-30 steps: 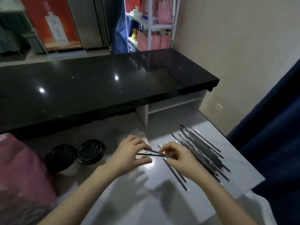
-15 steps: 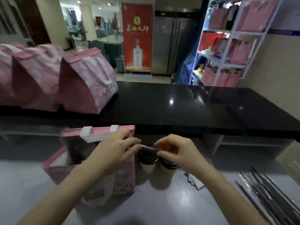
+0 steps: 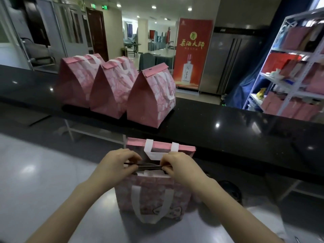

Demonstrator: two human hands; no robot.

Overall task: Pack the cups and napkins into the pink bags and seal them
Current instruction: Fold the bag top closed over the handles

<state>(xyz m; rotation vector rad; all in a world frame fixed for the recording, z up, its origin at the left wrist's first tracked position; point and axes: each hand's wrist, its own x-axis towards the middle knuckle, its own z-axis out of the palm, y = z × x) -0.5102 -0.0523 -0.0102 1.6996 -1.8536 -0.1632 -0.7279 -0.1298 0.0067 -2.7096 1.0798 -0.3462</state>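
Note:
An open pink bag [image 3: 154, 195] with white handles stands on the grey table right in front of me. Above its mouth, my left hand [image 3: 117, 165] and my right hand [image 3: 178, 166] pinch the two ends of a thin dark wrapped straw [image 3: 149, 167], held level between them. A black cup lid [image 3: 229, 189] shows just right of the bag, partly hidden by my right forearm. The inside of the bag is hidden.
Three sealed pink bags [image 3: 150, 100] stand in a row on the black counter [image 3: 236, 130] behind the open one. A white shelf rack [image 3: 287, 71] with pink and red bags is at the right. A red banner [image 3: 192, 55] stands beyond the counter.
My view swung left from the pile of straws to the bags. Both hands carried the straw left, past the cups, and now hold it over the open bag's mouth.

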